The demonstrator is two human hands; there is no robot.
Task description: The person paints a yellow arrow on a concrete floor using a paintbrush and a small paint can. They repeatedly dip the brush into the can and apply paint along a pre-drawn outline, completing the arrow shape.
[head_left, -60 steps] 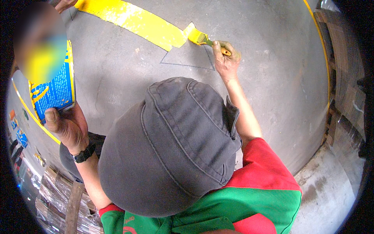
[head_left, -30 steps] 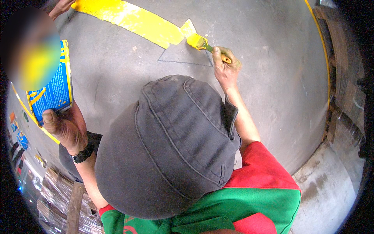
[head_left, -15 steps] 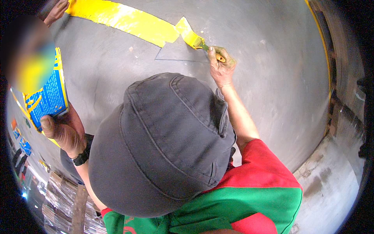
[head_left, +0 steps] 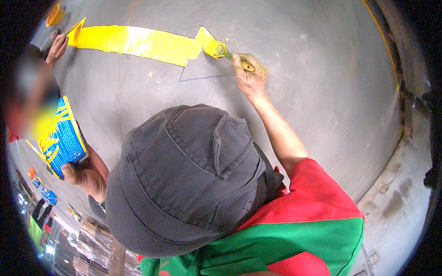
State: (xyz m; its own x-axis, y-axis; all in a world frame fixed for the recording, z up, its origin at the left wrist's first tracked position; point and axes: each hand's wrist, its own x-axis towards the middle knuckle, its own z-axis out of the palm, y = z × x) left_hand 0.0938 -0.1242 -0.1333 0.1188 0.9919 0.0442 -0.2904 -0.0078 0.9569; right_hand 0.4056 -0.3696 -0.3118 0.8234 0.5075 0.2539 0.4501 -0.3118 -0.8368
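Note:
My right hand (head_left: pixel 251 76) is closed round the handle of a paintbrush (head_left: pixel 222 52). Its yellow-coated bristles press on the grey surface, at the lower end of a short slanted yellow stroke (head_left: pixel 205 38). That stroke meets a long, wet-looking yellow band (head_left: pixel 138 41) running left. Pencil-like lines (head_left: pixel 207 78) mark a corner below the band. At the left, my left hand (head_left: pixel 86 179) grips the bottom of a blue paint can (head_left: pixel 70 142) streaked with yellow drips, thumb showing. Between the arms a large dark grey cap (head_left: pixel 184 170) hides part of the surface and the left forearm.
Another person's hand (head_left: pixel 57 47) is at the band's far left end, near an orange-yellow container (head_left: pixel 55 15). That person's blurred head (head_left: pixel 32 92) is beside my can. Plastic-wrapped goods (head_left: pixel 94 241) stand at lower left. A yellow-edged border (head_left: pixel 386 46) runs along the right.
The whole view has swung, so the band and brush appear lower and further left. The cap has turned. The brush stays on the short stroke, and the can remains in my left hand.

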